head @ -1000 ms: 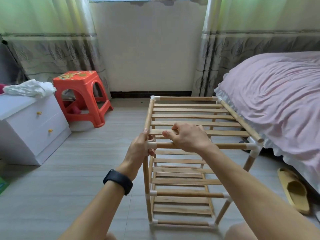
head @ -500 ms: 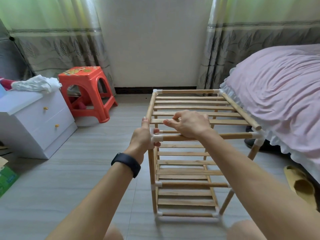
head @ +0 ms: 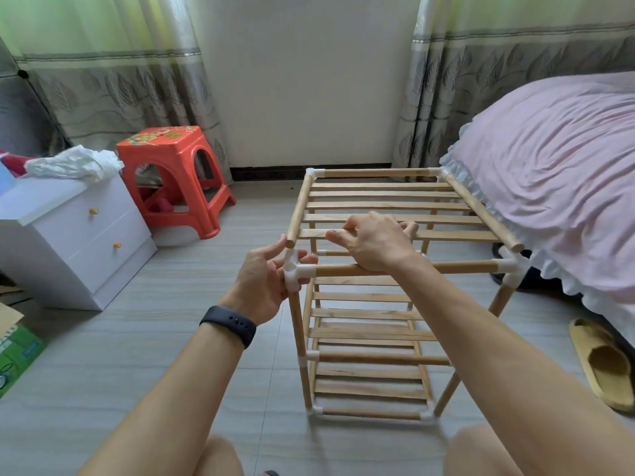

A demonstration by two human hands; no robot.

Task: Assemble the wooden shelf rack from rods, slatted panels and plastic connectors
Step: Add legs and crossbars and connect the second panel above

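A: Where does the rack [head: 378,357] stand?
B: On the floor [head: 103,355], just left of the bed [head: 549,183]. The left rod [head: 302,207] of its top panel [head: 388,204] ends free, just above the near-left connector [head: 293,269].
A: And the hands?
B: Left grip [head: 266,280] curls round that connector; right grip [head: 374,245] pinches the top panel's near edge.

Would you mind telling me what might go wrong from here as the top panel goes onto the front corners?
1. The left rod end sits just above the white connector, not in it; pressed down off-line, it may jam or slip past.
2. The left hand grips that connector, so a finger could get pinched.
3. The right rod end is also out of the right connector; forcing one corner may twist the top panel that the right hand holds.
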